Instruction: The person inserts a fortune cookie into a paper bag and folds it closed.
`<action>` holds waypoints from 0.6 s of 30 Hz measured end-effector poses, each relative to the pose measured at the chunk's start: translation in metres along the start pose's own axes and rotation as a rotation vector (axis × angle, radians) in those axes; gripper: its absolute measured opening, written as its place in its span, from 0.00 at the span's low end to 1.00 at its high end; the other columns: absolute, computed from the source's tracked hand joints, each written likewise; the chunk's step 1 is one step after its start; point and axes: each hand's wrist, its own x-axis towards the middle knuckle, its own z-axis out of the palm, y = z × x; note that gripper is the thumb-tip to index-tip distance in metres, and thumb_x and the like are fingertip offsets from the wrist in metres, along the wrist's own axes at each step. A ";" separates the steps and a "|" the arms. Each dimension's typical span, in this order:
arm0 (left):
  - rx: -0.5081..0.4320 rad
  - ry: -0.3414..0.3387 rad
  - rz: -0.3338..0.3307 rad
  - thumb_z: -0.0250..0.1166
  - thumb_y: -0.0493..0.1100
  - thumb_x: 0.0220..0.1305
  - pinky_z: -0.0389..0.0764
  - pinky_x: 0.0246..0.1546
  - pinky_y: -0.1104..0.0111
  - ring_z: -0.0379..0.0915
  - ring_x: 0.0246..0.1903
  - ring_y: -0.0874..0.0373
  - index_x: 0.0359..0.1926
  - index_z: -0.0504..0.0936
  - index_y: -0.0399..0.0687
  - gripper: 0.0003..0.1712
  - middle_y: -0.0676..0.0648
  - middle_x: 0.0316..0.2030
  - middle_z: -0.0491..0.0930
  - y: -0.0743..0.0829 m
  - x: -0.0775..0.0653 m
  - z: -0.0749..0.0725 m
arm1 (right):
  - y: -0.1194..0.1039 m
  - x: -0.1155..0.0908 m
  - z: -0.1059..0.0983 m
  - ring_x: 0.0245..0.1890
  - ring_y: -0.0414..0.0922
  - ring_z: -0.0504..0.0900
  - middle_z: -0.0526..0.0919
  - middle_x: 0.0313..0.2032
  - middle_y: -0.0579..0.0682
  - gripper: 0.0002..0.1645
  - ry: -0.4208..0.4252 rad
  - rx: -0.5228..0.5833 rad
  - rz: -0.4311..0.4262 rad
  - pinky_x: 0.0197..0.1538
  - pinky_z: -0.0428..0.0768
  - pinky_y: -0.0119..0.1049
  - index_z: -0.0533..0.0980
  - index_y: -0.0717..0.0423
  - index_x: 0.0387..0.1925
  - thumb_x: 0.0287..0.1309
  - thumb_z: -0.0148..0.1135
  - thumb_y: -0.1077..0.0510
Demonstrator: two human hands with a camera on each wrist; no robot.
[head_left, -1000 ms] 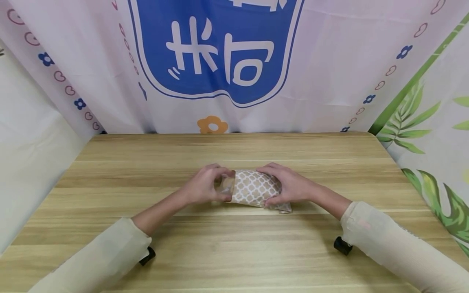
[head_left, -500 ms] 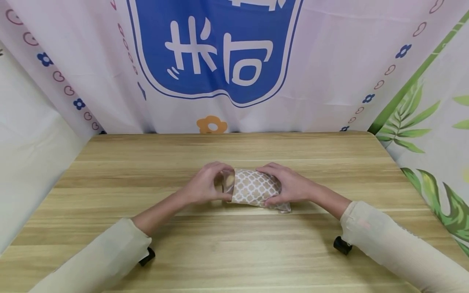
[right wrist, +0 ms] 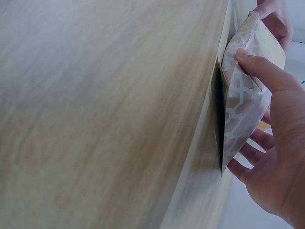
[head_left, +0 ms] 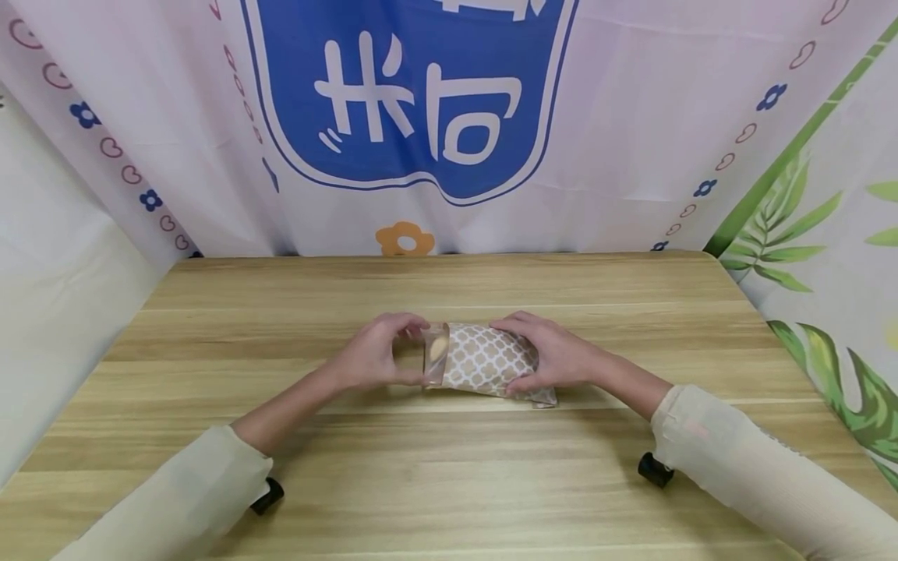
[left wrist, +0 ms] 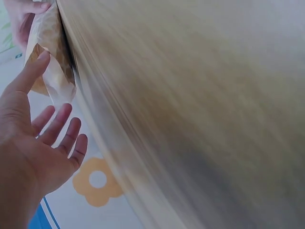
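Note:
A tan paper pouch (head_left: 484, 358) with a white lattice print lies on the wooden table (head_left: 449, 483). Out of its open left end pokes clear plastic wrapping (head_left: 436, 357), with something pale yellow showing through. My right hand (head_left: 559, 355) grips the pouch's right end, thumb on the near side and fingers round the far side. At the other end, my left hand (head_left: 369, 357) has its thumb and fingers parted around the wrapping's edge. In the left wrist view its fingers (left wrist: 56, 125) are spread and loosely bent, with the thumb tip overlapping the pouch's mouth.
A curtain (head_left: 617, 156) with a blue emblem hangs behind the table's back edge. Leaf-patterned cloth (head_left: 835, 257) stands to the right and plain pale cloth (head_left: 63, 257) to the left. Black wrist devices (head_left: 655, 470) show under both sleeves.
My left hand has drawn back leftwards from the pouch's mouth, leaving more of the clear wrapping visible. The right hand has kept its grip, and the pouch has stayed nearly still.

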 end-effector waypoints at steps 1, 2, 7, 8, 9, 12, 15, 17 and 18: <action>-0.002 -0.005 0.003 0.87 0.46 0.41 0.81 0.54 0.52 0.79 0.47 0.47 0.60 0.79 0.33 0.45 0.43 0.44 0.85 -0.001 0.000 0.000 | 0.000 0.000 0.000 0.64 0.56 0.75 0.76 0.64 0.58 0.58 -0.001 0.001 0.001 0.67 0.74 0.57 0.69 0.63 0.72 0.43 0.86 0.47; -0.011 -0.010 0.004 0.87 0.45 0.41 0.81 0.55 0.51 0.79 0.47 0.46 0.60 0.79 0.32 0.46 0.43 0.45 0.85 -0.001 0.000 -0.001 | 0.001 0.000 0.000 0.64 0.56 0.75 0.76 0.64 0.58 0.57 -0.001 -0.003 -0.001 0.67 0.74 0.57 0.69 0.63 0.71 0.43 0.86 0.47; -0.100 -0.024 0.002 0.87 0.40 0.41 0.79 0.58 0.49 0.79 0.50 0.45 0.62 0.78 0.30 0.45 0.41 0.48 0.85 -0.004 0.001 -0.002 | 0.002 0.000 0.001 0.64 0.56 0.75 0.76 0.64 0.58 0.57 -0.002 -0.005 0.000 0.67 0.74 0.57 0.69 0.63 0.71 0.43 0.86 0.47; -0.123 -0.026 -0.001 0.87 0.38 0.41 0.79 0.59 0.49 0.78 0.50 0.44 0.62 0.77 0.30 0.46 0.41 0.48 0.85 -0.004 0.001 -0.002 | 0.002 0.000 0.001 0.64 0.56 0.75 0.76 0.64 0.58 0.57 -0.002 -0.005 0.001 0.67 0.74 0.57 0.69 0.63 0.71 0.43 0.86 0.46; -0.140 -0.029 -0.003 0.87 0.38 0.42 0.78 0.59 0.49 0.78 0.51 0.44 0.62 0.77 0.29 0.46 0.40 0.49 0.85 -0.005 0.001 -0.002 | 0.001 0.000 0.001 0.64 0.56 0.75 0.76 0.64 0.58 0.58 -0.002 -0.001 0.002 0.67 0.74 0.57 0.69 0.63 0.72 0.43 0.86 0.46; -0.170 -0.040 -0.007 0.86 0.36 0.42 0.79 0.58 0.50 0.78 0.50 0.43 0.64 0.75 0.27 0.48 0.38 0.50 0.84 -0.006 0.002 -0.002 | 0.001 0.000 0.001 0.64 0.55 0.75 0.76 0.64 0.58 0.58 -0.001 0.000 0.003 0.67 0.74 0.57 0.69 0.63 0.72 0.43 0.86 0.46; -0.193 -0.056 -0.019 0.86 0.36 0.43 0.82 0.53 0.53 0.78 0.49 0.43 0.65 0.74 0.27 0.48 0.37 0.51 0.83 -0.007 0.003 -0.002 | 0.001 0.000 0.001 0.64 0.55 0.75 0.76 0.64 0.57 0.58 -0.001 0.000 0.004 0.67 0.74 0.57 0.69 0.62 0.72 0.43 0.86 0.46; -0.214 -0.066 -0.030 0.85 0.36 0.44 0.83 0.48 0.56 0.78 0.47 0.45 0.65 0.74 0.27 0.47 0.38 0.50 0.82 -0.008 0.004 -0.002 | 0.001 0.000 0.001 0.64 0.55 0.75 0.76 0.64 0.57 0.58 -0.002 -0.001 0.006 0.67 0.74 0.57 0.69 0.62 0.72 0.43 0.86 0.46; -0.228 -0.070 -0.039 0.85 0.35 0.44 0.83 0.46 0.58 0.78 0.46 0.45 0.65 0.74 0.28 0.47 0.38 0.50 0.82 -0.008 0.004 -0.002 | 0.001 0.000 0.000 0.64 0.55 0.75 0.76 0.63 0.57 0.58 -0.002 -0.001 0.006 0.66 0.74 0.57 0.69 0.62 0.72 0.43 0.86 0.46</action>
